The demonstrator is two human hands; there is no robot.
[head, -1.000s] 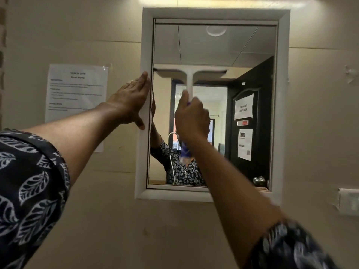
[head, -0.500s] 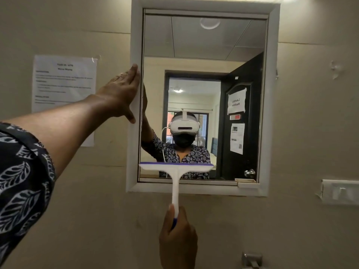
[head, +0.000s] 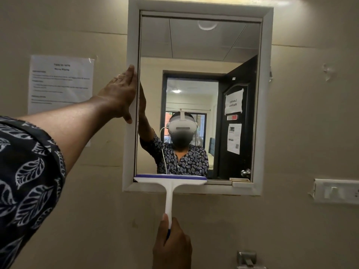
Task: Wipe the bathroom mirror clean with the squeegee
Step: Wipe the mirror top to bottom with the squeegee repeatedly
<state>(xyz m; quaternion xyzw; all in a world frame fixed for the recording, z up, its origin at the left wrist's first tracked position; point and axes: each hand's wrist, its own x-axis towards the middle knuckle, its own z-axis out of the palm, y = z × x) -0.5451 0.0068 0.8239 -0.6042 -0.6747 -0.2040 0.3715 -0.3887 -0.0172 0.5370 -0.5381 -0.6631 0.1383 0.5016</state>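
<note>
A white-framed mirror (head: 198, 47) hangs on the beige wall. My right hand (head: 172, 247) grips the handle of a white squeegee (head: 169, 193) from below. Its blue-edged blade lies level at the mirror's bottom edge, over the left and middle part of the lower frame. My left hand (head: 121, 92) presses flat, fingers straight, against the left side of the mirror frame at mid height. The glass reflects a person in a patterned top and a dark door behind.
A printed paper notice (head: 61, 84) is taped to the wall left of the mirror. A white switch plate (head: 336, 191) sits low on the right. A metal fitting (head: 247, 259) shows at the bottom edge, right of my right hand.
The squeegee came down from the upper left part of the glass to the mirror's bottom edge. My right hand dropped below the frame. My left hand stayed on the frame.
</note>
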